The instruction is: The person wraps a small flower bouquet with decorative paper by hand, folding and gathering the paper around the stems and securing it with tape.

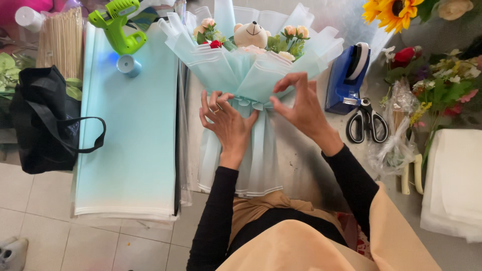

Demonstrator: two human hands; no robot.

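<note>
A: Logging hand positions. What is the left hand (227,122) doing?

B: It is lying flat, fingers spread, pressing on the gathered neck of the pale mint translucent paper-wrapped bouquet (251,65). It is likely pinning the pleats so they are not springing apart. The bouquet is lying at the middle of the grey worktable (301,160), its flower end pointing to the far side and its wrapped stem end running near, toward the person.

A: And the right hand (301,103)?

B: Thumb and forefinger are pinching a fold of the wrap just right of the neck; the other fingers are curling loosely above it. That grip looks suited to shaping one pleat while the other hand is anchoring.

A: Contents of the bouquet?

B: A small cream plush teddy bear (251,34) is sitting among peach and red flowers.

A: Surroundings?

B: A stack of mint-to-white wrapping sheets (130,140) is lying to the left, a lime green plastic glue gun (120,25) resting on its far end. A blue tape dispenser (346,75) and black-handled scissors (366,120) are sitting to the right, close enough to reach.
</note>
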